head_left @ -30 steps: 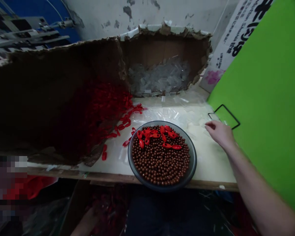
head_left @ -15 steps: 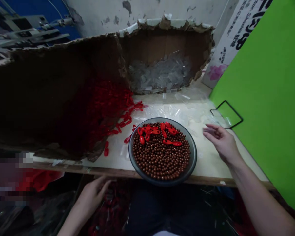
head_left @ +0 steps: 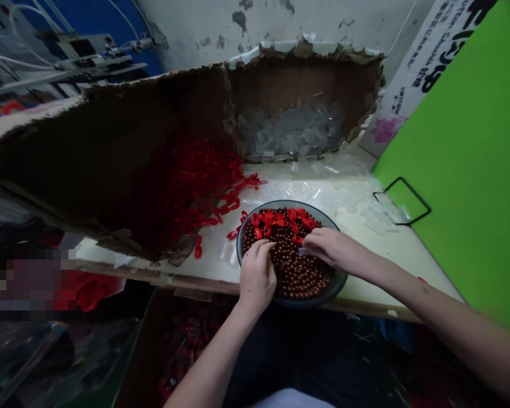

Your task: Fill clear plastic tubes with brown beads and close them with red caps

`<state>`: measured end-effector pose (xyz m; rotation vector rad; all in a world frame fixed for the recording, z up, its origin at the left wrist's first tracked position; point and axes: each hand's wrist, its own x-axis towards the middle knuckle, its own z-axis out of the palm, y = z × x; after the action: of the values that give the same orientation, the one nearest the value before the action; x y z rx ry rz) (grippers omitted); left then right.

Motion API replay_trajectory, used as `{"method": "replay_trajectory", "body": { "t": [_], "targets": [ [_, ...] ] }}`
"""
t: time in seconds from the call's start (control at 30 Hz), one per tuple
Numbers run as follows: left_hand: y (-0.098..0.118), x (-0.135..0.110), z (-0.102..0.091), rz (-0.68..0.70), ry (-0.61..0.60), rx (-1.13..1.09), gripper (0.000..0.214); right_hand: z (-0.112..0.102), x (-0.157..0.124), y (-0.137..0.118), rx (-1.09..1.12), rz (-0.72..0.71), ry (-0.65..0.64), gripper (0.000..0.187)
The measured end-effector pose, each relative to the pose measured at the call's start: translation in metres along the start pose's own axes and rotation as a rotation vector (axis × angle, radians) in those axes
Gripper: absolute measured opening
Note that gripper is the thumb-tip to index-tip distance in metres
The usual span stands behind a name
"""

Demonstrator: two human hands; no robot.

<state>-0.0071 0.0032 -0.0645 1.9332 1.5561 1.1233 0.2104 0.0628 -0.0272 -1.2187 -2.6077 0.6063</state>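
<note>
A grey bowl (head_left: 327,218) full of round brown beads (head_left: 297,286) stands at the table's front edge. Several small red plastic pieces (head_left: 280,222) lie on the beads toward the far side. My right hand (head_left: 329,246) is over the bowl's right part, its thumb and fingers closed on a small clear plastic sleeve (head_left: 308,251), close to one red piece. At the bowl's left side, my left hand (head_left: 258,272) reaches over the rim with bent fingers together at the beads. Whatever its fingertips hold is hidden.
Behind the bowl, a torn cardboard box (head_left: 123,107) holds a red pile (head_left: 199,170) on the left and clear plastic pieces (head_left: 293,130) on the right. More of both lie loose on the tabletop. A green panel (head_left: 463,170) with a black wire loop (head_left: 429,211) borders the right.
My left hand has risen from below the table edge to the bowl's beads. My right hand has moved left from the tabletop to over the bowl, still holding the clear sleeve.
</note>
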Motion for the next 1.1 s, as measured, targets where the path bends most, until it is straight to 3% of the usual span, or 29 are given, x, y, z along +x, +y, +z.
{"method": "replay_trajectory", "body": {
  "t": [0.13,0.33,0.43,0.5,0.63,0.8,0.9,1.1],
  "targets": [
    [-0.003,-0.003,-0.002,-0.003,0.024,0.012,0.036,-0.009,-0.001,-0.007,0.087,0.102,0.023,0.035],
    [-0.006,-0.003,0.001,0.01,0.046,0.043,0.038,-0.003,-0.005,-0.011,0.24,0.166,-0.051,0.021],
    [-0.009,-0.004,0.004,0.013,0.047,0.062,0.039,-0.001,-0.011,-0.012,0.291,0.191,-0.075,0.033],
    [-0.01,-0.005,0.005,0.02,0.054,0.071,0.04,0.002,-0.014,-0.012,0.245,0.168,-0.083,0.04],
    [-0.013,-0.007,0.008,0.032,0.073,0.091,0.042,0.008,-0.015,-0.01,0.081,0.075,-0.09,0.032],
    [-0.015,-0.008,0.009,0.04,0.082,0.105,0.041,0.009,-0.003,-0.008,-0.303,0.186,-0.204,0.021],
    [-0.015,-0.007,0.01,0.037,0.069,0.102,0.041,0.014,0.003,-0.01,-0.467,0.161,-0.226,0.025],
    [-0.009,-0.005,0.006,0.008,0.003,0.129,0.036,0.044,0.012,-0.026,-0.341,0.085,-0.231,0.029]
  ]
}}
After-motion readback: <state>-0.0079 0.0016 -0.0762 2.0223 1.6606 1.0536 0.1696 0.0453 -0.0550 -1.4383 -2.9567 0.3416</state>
